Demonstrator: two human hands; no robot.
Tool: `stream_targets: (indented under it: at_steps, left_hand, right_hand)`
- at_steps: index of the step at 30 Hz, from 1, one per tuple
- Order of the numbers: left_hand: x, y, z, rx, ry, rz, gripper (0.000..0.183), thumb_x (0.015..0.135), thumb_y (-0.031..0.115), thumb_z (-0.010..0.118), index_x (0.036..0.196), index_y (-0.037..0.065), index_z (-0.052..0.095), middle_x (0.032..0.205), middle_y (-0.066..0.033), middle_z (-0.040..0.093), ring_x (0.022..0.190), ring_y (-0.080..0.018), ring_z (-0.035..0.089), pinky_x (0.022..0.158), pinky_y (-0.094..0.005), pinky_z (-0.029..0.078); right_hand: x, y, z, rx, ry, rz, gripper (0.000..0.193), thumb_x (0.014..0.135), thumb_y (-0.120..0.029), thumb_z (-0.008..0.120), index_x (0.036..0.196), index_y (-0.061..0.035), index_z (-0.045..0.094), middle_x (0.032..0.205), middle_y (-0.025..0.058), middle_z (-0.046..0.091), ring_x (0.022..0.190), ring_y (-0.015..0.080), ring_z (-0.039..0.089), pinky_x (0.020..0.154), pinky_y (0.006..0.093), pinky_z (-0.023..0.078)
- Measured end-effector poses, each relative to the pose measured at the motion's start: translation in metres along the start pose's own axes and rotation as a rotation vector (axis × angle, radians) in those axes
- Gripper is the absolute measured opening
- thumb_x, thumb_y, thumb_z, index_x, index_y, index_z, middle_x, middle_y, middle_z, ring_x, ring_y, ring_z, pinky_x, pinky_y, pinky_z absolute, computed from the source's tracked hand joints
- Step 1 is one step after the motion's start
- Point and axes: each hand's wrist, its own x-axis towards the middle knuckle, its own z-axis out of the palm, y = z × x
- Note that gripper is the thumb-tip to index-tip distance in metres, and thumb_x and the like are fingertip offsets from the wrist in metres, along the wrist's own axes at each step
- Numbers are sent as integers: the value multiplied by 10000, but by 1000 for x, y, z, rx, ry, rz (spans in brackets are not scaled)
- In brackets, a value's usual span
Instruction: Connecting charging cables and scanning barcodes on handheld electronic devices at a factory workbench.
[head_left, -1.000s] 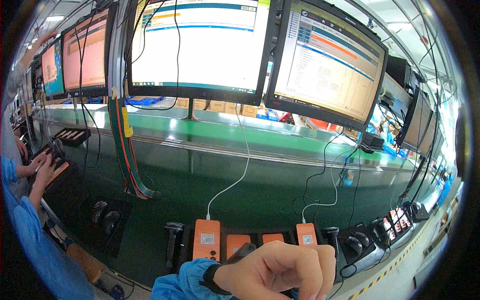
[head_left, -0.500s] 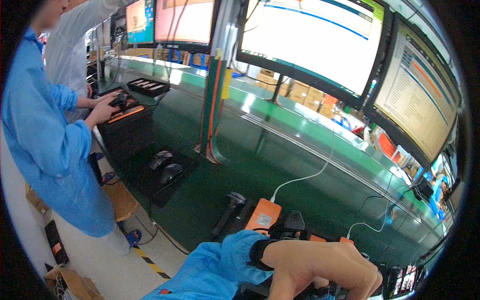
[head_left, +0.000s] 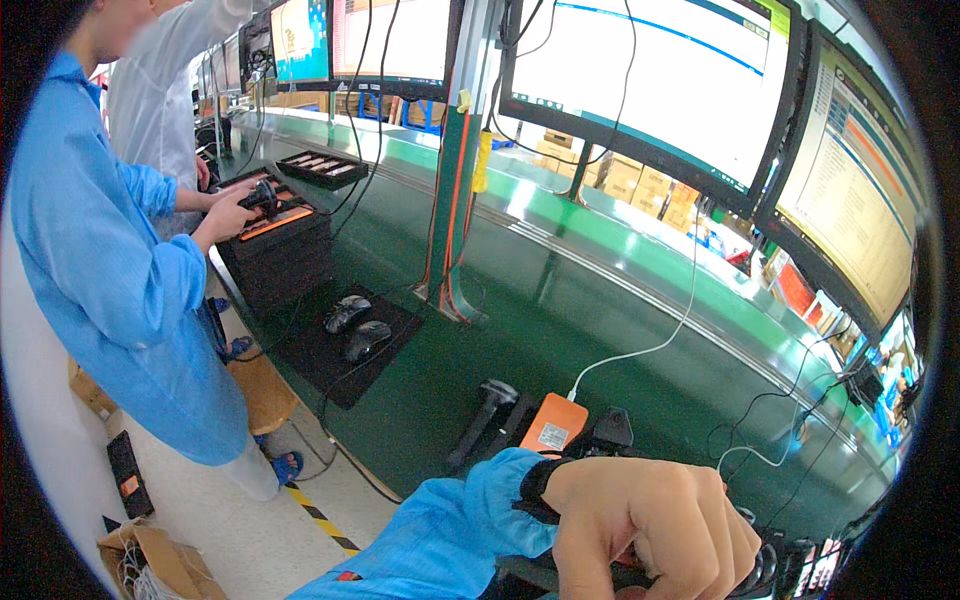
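Observation:
My left hand (head_left: 655, 515), in a blue sleeve with a dark band at the wrist, is at the lower middle with its back toward me. Its fingers are curled down and closed; whatever they grip is hidden beneath the hand. Just beyond the wrist lies an orange box-shaped device (head_left: 554, 424) with a white label, and a white cable (head_left: 640, 352) plugs into its far end. Beside it stands a black device (head_left: 612, 430), partly covered by my hand. A black handheld scanner (head_left: 484, 420) rests left of the orange device. My right hand cannot be made out.
Two computer mice (head_left: 367, 340) lie on a black mat (head_left: 340, 375) on the green bench (head_left: 420, 370). A post (head_left: 452, 220) rises from it, and monitors (head_left: 650, 85) hang above. At the left, a person in blue (head_left: 110, 240) handles a black device over a stack of black trays (head_left: 275, 260).
The view has shifted, so the bench and monitors sit further right. My left hand has turned slightly, showing more of its knuckles and curled fingers.

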Motion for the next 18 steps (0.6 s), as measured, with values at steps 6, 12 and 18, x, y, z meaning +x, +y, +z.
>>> stream_targets:
  at_steps: [6,12,18]
  left_hand:
    - [-3,0,5,-34,50,-8,360,844,316,744,711,13,603,613,-69,550,543,-210,541,528,-340,354]
    - [0,2,2,-101,30,-66,307,868,239,722,732,-13,611,618,-92,554,536,-210,536,525,-341,330]
    - [0,4,2,-148,145,-104,262,866,154,705,820,-84,605,657,-111,582,542,-204,521,531,-335,339]
  right_hand:
    - [-1,1,0,-4,-4,11,190,931,-111,562,1048,22,631,952,157,684,874,244,659,754,330,509]
    - [-1,3,2,19,-20,41,194,944,-116,553,1055,25,628,952,159,683,870,244,659,754,331,509]
    - [6,18,-1,-101,18,-63,197,950,-135,559,1061,13,628,987,187,685,869,280,659,780,358,504]
